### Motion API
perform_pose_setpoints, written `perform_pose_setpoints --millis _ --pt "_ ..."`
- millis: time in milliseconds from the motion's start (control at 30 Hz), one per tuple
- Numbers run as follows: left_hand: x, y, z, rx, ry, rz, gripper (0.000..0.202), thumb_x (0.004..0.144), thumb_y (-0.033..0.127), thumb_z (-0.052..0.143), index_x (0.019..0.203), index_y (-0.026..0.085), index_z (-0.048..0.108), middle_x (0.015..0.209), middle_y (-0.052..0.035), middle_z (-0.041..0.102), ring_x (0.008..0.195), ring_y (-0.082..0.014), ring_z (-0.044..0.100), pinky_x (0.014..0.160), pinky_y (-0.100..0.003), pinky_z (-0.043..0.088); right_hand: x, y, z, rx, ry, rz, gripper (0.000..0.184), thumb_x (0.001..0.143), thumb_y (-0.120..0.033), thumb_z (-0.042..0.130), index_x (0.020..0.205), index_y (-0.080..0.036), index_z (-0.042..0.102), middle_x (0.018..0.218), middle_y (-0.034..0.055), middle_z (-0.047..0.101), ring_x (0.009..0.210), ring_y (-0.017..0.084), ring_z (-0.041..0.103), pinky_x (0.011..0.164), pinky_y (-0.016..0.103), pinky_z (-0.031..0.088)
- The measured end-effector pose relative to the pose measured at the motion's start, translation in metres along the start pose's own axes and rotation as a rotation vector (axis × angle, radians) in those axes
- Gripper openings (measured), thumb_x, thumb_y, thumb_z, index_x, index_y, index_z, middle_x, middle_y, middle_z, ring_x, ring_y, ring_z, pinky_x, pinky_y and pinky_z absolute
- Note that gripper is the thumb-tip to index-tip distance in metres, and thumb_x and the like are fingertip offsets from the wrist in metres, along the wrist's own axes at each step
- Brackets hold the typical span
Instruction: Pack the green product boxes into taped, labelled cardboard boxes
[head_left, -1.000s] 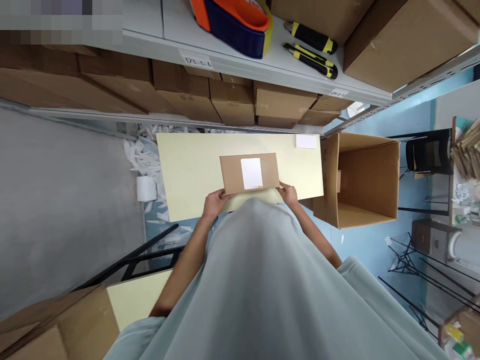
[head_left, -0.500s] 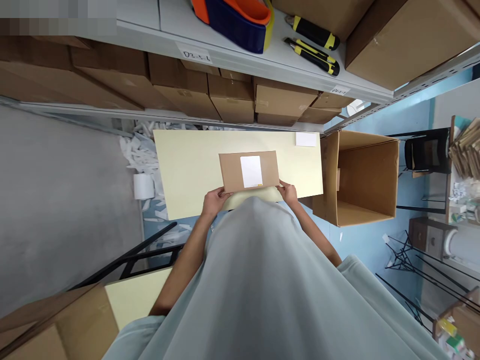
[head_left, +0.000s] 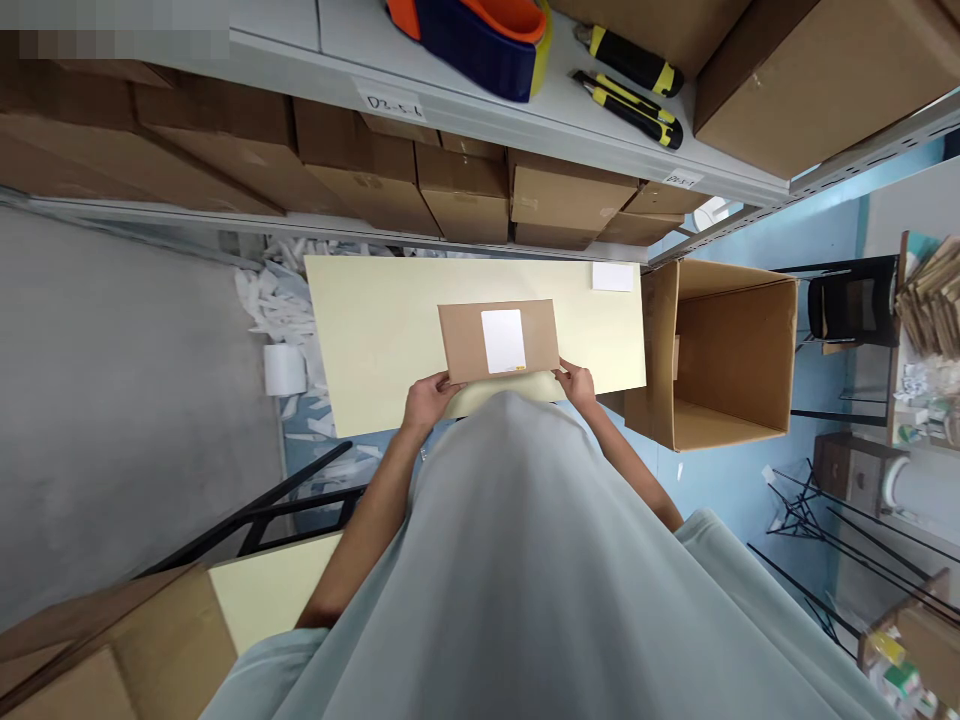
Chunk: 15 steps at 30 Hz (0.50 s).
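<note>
A flat brown cardboard mailer point(head_left: 465, 345) with a white label point(head_left: 503, 341) on its face is held over the pale yellow table point(head_left: 375, 330), near the edge closest to me. My left hand point(head_left: 427, 400) pinches its near left corner, and my right hand point(head_left: 576, 384) pinches the near right corner. Both sets of fingers are closed on the cardboard, thumbs partly hidden. At the table's far right corner lies a small white stack of paper or labels point(head_left: 612, 277).
A large open carton point(head_left: 731, 350) stands right of the table. Beyond it, a shelf point(head_left: 465, 105) carries boxes, a tape dispenser point(head_left: 480, 50) and cutters point(head_left: 634, 62). Paper scraps point(head_left: 277, 300) and a white roll point(head_left: 285, 370) are at left. Black metal legs point(head_left: 300, 500) stand behind left.
Almost nothing differs. The camera view shifts very slightly, while both hands keep hold of the mailer in the same place.
</note>
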<state>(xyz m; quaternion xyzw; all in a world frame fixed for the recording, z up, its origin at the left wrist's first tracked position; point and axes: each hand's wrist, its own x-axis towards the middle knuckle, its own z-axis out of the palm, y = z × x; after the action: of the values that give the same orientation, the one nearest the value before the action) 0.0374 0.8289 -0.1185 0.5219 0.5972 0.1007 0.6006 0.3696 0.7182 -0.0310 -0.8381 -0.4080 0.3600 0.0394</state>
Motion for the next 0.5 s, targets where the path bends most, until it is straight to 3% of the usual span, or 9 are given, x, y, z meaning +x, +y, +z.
perform_pose_setpoints --millis 500 --pt "-0.0021 0.0049 -0.0009 -0.030 0.001 -0.020 0.046 0.077 0.041 0.079 0.115 0.018 0.088 0.112 -0.0063 0.089 0.116 -0.0346 0.082 0.100 -0.034 0.063 -0.0025 -0.0037 -0.0036 -0.025 0.002 0.020 0.051 0.114 -0.042 0.063 0.163 -0.029 0.069 0.088 0.0002 0.083 0.086 0.020 0.076 0.086 0.024 0.053"
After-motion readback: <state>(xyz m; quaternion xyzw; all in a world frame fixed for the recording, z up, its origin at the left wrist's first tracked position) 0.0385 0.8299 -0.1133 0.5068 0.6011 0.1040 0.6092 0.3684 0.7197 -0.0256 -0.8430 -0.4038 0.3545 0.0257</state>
